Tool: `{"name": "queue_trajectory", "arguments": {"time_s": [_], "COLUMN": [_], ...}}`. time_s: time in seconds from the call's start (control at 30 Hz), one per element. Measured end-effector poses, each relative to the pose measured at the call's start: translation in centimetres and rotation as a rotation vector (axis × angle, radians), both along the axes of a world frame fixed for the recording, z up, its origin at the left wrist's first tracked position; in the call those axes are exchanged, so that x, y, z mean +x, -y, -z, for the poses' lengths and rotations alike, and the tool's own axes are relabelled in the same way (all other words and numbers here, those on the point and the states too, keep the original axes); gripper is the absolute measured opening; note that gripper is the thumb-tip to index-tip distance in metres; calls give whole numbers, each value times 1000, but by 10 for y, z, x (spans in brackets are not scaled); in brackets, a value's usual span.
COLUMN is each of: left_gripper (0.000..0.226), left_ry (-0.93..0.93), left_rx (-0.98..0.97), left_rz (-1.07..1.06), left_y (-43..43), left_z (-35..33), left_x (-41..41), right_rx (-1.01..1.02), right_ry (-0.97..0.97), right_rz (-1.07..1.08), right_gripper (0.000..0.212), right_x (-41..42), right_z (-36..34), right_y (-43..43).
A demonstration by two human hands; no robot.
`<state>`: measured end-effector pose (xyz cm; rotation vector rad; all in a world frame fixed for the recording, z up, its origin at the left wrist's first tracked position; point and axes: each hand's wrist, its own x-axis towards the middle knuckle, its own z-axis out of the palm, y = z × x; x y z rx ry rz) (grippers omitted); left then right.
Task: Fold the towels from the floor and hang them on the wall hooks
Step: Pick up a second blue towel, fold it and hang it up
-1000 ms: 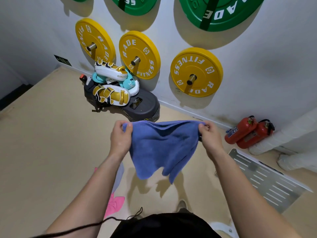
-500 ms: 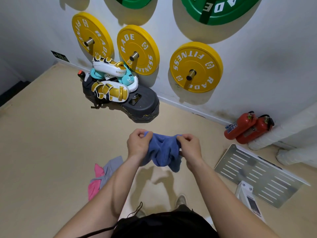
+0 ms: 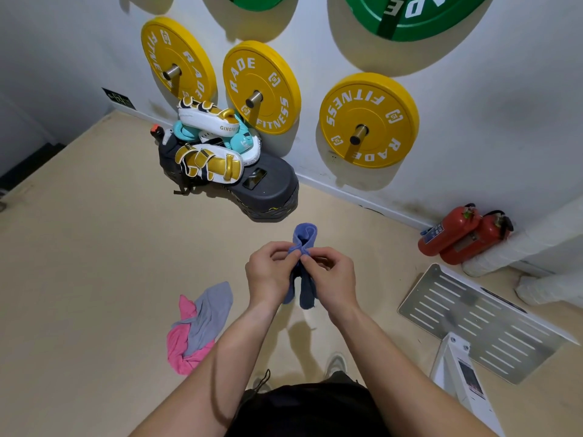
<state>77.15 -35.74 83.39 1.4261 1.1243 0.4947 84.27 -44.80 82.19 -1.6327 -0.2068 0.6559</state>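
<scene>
A blue towel [image 3: 303, 239] hangs folded in half between my two hands, held in the air in front of me. My left hand [image 3: 269, 272] and my right hand [image 3: 331, 275] pinch its top corners together, fingertips touching. A loop of the towel sticks up above my fingers and the rest drops behind them. On the floor to my left lie a grey towel [image 3: 210, 313] and a pink towel [image 3: 180, 348], crumpled, the grey one partly on top. Yellow weight plates sit on metal wall pegs [image 3: 358, 135] ahead of me.
A black bag with white and gold pads and teal gear [image 3: 220, 159] sits against the wall. Two red fire extinguishers [image 3: 457, 234] lie at the right wall. A slotted metal plate [image 3: 479, 323] on a white stand is at my right. My shoe [image 3: 336, 362] shows below.
My hands came together, from spread wide with the towel stretched open to touching, so the blue towel is now folded in half and hangs narrow. My view tilted down slightly.
</scene>
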Motion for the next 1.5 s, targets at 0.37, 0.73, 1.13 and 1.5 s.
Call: {"name": "queue_trajectory", "arguments": {"time_s": [0.37, 0.73, 1.13, 1.5], "left_gripper": [23, 20, 16, 9], "left_ry": [74, -262, -374, -365], "left_rx": [-179, 44, -212, -223], "left_rz": [135, 40, 278, 215], "left_y": [-7, -59, -67, -85], "left_z": [-2, 14, 10, 9], "left_x": [-9, -27, -13, -12], "right_rx": [-62, -13, -19, -302], "right_ry": [111, 196, 275, 442], "right_rz": [-158, -237, -432, -575], "right_gripper": [19, 18, 17, 22], "right_x": [14, 38, 50, 59], "right_z": [-4, -21, -36, -20], "right_y": [-1, 5, 10, 23]}}
